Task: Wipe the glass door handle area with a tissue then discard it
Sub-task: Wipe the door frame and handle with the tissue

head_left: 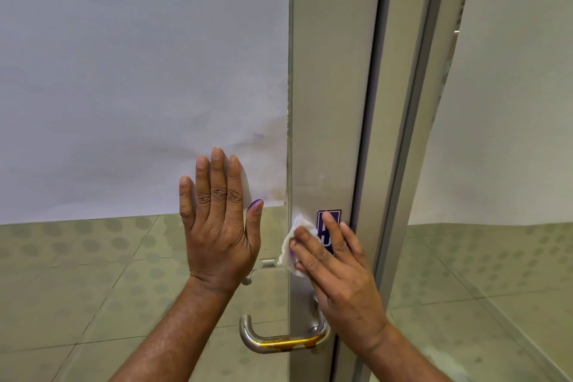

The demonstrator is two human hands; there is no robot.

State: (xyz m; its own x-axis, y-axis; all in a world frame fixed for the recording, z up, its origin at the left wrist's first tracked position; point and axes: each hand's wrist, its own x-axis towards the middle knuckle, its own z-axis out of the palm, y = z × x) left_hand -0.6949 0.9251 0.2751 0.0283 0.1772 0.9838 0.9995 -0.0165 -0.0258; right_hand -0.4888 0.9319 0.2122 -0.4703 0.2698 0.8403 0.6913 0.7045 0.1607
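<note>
With the left hand (217,226) spread flat and empty on the glass (139,71), the right hand (338,270) presses a crumpled tissue (293,245) under its fingers against the door frame (328,102) just above the handle (279,341) — firm, overlapping strokes would likely clean best.

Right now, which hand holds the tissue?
The right hand, pressing the white tissue on the metal door frame; the left hand lies flat, empty, on the glass.
</note>
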